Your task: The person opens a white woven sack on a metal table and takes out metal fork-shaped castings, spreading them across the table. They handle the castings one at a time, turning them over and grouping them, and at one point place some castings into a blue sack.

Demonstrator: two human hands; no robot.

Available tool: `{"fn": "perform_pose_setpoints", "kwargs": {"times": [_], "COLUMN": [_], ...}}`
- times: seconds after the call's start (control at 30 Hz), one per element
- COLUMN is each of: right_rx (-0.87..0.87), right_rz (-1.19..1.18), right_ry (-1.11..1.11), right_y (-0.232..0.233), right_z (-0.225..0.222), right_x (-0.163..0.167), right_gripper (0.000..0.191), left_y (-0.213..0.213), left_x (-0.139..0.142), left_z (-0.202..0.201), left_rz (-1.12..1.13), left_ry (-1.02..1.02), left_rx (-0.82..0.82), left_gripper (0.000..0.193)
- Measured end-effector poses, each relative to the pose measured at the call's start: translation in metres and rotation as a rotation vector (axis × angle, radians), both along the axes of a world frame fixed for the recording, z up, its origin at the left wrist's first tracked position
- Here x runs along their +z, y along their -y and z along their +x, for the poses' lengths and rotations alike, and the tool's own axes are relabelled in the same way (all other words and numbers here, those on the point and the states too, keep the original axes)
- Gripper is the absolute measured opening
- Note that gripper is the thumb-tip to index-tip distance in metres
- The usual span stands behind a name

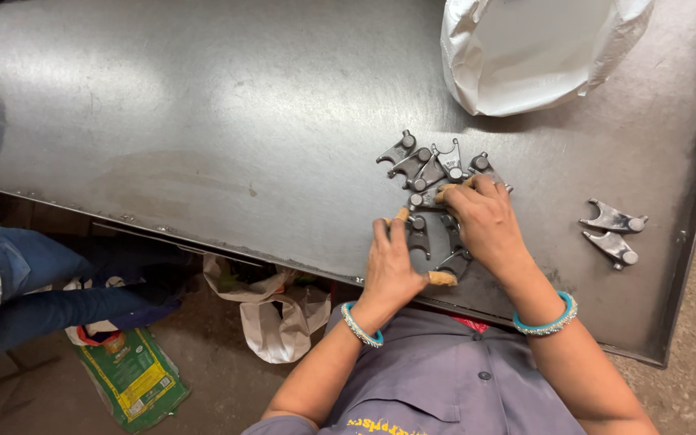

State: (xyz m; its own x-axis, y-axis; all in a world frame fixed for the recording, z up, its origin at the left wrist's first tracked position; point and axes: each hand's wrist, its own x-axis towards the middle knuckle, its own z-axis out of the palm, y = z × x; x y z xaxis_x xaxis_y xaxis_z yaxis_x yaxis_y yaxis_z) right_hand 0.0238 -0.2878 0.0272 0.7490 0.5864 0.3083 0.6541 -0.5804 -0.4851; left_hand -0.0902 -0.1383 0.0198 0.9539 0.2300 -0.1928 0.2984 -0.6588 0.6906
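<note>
Head view: forked metal parts [432, 201] lie under both hands, left hand [392, 262], right hand [485, 221].

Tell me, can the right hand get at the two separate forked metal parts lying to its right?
Probably yes. The right hand rests on the cluster of forked metal parts, and only bare metal table lies between it and the two separate parts.

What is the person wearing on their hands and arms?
Both arms are bare below short grey sleeves. Each wrist has a turquoise bangle with a silvery beaded edge: one on the left hand side, one on the right hand side. Several fingertips wear tan cloth-like finger covers. No gloves, no watch.
</note>
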Motion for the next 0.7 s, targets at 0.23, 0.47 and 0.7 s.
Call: {"fn": "perform_pose_setpoints", "kwargs": {"times": [0.23,0.47,0.7], "right_rx": [-0.096,-0.424,-0.309], "right_rz": [-0.050,-0.136,-0.128], "right_ry": [-0.107,-0.071,-0.181], "right_y": [0.056,0.124,0.087], "right_z": [-0.018,-0.046,-0.052], "right_x": [0.000,0.020,0.007], "right_gripper": [0.021,0.018,0.045], "left_y": [0.025,0.030,0.035], "left_x": [-0.014,-0.011,-0.006], "left_z": [-0.009,0.002,0.019], "left_rz": [0.030,-0.038,-0.095], "left_ry": [0.099,0.061,0.156], "left_rx": [-0.090,-0.135,-0.151], "left_gripper": [0.101,0.103,0.098]}}
